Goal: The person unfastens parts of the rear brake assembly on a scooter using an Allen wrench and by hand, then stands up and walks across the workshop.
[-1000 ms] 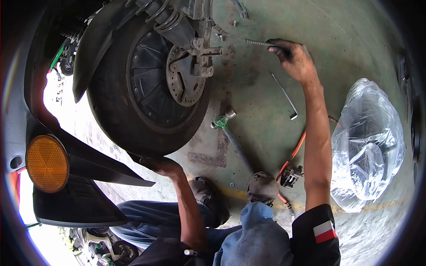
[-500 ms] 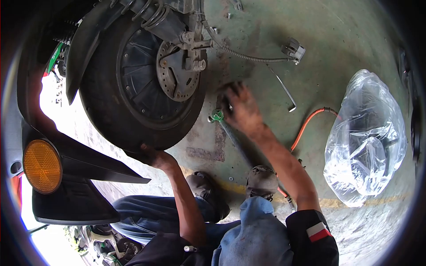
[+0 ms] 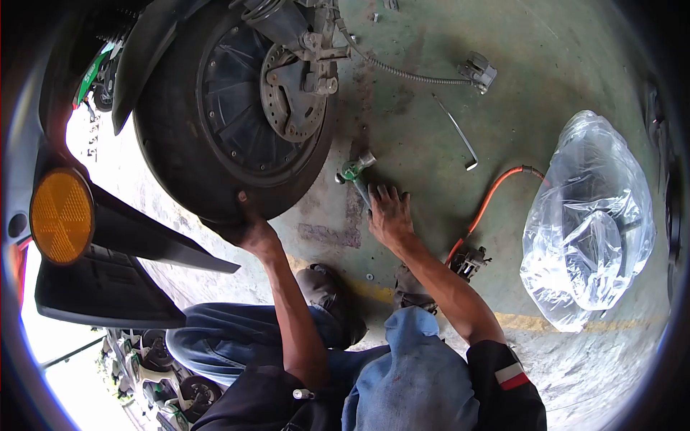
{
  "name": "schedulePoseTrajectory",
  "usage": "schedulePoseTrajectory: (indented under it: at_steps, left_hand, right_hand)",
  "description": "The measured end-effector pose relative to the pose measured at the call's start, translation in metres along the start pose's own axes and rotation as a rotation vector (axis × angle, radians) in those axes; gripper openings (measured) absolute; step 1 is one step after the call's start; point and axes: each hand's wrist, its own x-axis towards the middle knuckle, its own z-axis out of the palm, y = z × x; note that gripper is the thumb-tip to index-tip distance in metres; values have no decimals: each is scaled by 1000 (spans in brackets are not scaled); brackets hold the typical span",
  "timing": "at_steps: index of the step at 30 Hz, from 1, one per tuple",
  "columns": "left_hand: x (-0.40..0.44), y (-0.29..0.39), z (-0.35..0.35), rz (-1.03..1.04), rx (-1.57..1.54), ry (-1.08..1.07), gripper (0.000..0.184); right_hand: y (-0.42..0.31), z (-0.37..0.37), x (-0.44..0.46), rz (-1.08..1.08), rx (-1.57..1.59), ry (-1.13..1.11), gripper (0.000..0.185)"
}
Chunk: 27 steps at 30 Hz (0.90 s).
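Observation:
My left hand (image 3: 251, 233) grips the lower edge of a black tyre (image 3: 169, 169), its thumb up the sidewall and its other fingers hidden behind the rubber. The wheel carries a drilled brake disc (image 3: 272, 90) beside its dark hub (image 3: 233, 108). My right hand (image 3: 392, 218) is down at the floor, its fingers over the handle of a hammer (image 3: 351, 171). The hammer's head is green in the middle with bare metal ends, one round and one cylindrical. Most of its handle is hidden under my hand and forearm.
A brake caliper (image 3: 478, 73) lies on the green floor at the end of its hose (image 3: 410, 94). Nearby are a thin L-shaped wrench (image 3: 456, 133), an orange hose (image 3: 492, 201) and a clear plastic bag (image 3: 589, 223). Black bodywork with an orange reflector (image 3: 62, 215) juts in at left.
My right hand has come down and back towards me, from above the hammer's head onto its handle. My left hand stays on the tyre. The view has shifted slightly.

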Motion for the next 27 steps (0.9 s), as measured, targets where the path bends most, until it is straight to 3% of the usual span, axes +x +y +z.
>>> schedulePoseTrajectory:
  at_steps: [3,6,8,9,11,12,13,15,16,17,18,20,21,23,25,26,27]
  left_hand:
    - [-2,-12,3,82,-51,56,71]
    - [-19,-27,8,10,-122,62,74]
    - [-42,-42,22,7,-127,118,78]
    - [-60,-69,35,75,-89,179,72]
    - [-90,-99,48,-152,-67,-68,74]
    - [-92,-77,50,-260,2,-290,78]
    - [-100,-100,58,-257,63,-418,75]
    - [-112,-104,62,-175,374,-464,81]
    - [-116,-100,61,-170,366,-471,81]
    - [-116,-83,53,-268,298,-404,87]
    - [-113,-65,40,-367,236,-334,94]
    - [-99,-29,21,-157,-96,-163,102]
    - [-86,-20,9,-137,-83,-142,104]
    - [-55,0,7,-5,-287,31,91]
    - [-34,14,3,-61,-287,54,76]
    - [-28,-5,-3,-56,-279,56,76]
    - [-23,-34,-11,-23,-21,-35,71]
  right_hand:
    - [-2,8,0,-18,-39,107,67]
    - [5,5,6,-54,-83,114,65]
    - [11,4,14,54,-50,108,61]
    - [16,2,18,60,-54,109,61]
    - [26,-4,30,172,1,247,57]
    - [30,-12,38,170,2,258,57]
    - [35,-20,44,220,-11,300,55]
    - [48,-23,53,283,-19,336,53]
    - [57,-23,60,296,-46,512,51]
    - [64,-23,63,310,-74,687,49]
    - [65,-23,60,319,-74,684,49]
    - [64,-35,62,279,-110,811,44]
    - [56,-50,64,273,-108,816,44]
    - [22,-85,66,107,911,453,42]
    - [-8,-104,83,167,1710,50,40]
    - [-20,-111,92,164,1717,43,40]
    - [-32,-118,101,138,2070,-106,36]
